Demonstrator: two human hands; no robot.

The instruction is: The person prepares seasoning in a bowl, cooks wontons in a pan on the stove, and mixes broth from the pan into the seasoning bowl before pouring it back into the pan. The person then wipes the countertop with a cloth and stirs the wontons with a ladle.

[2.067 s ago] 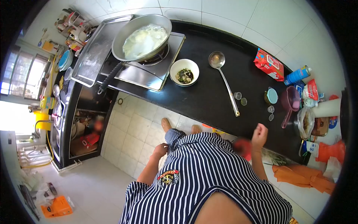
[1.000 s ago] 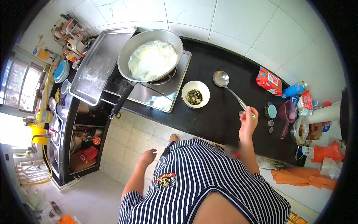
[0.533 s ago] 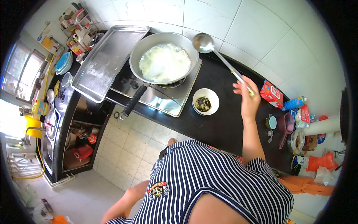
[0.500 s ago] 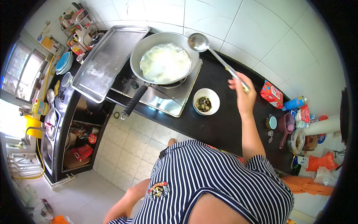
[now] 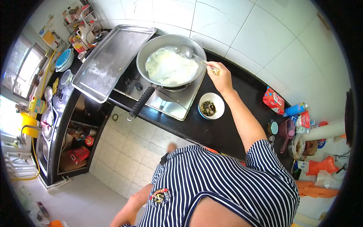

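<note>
My right hand point(image 5: 220, 75) is closed around the handle of a metal ladle point(image 5: 185, 52). The ladle's bowl is inside the grey pan point(image 5: 140, 57), at the right side of the pale white contents point(image 5: 170, 67), where glare hides detail. The pan sits on the stove point(image 5: 170, 104), its black wrapped handle point(image 5: 142, 101) pointing toward me. Below my right wrist, a white bowl point(image 5: 220, 107) with dark green and brown bits stands on the black counter. Part of my left arm point(image 5: 132, 204) shows at the lower left; its hand is out of sight.
A large metal tray point(image 5: 104, 68) lies left of the pan. At the right end of the counter stand a red carton point(image 5: 273, 100), a blue bottle point(image 5: 295, 109) and a pink dipper point(image 5: 286, 130). Bottles on a rack point(image 5: 81, 19) and a sink point(image 5: 44, 149) are at the left.
My right hand has moved left and up with the ladle, bringing its bowl from beyond the pan's right rim into the pan. The view has shifted slightly.
</note>
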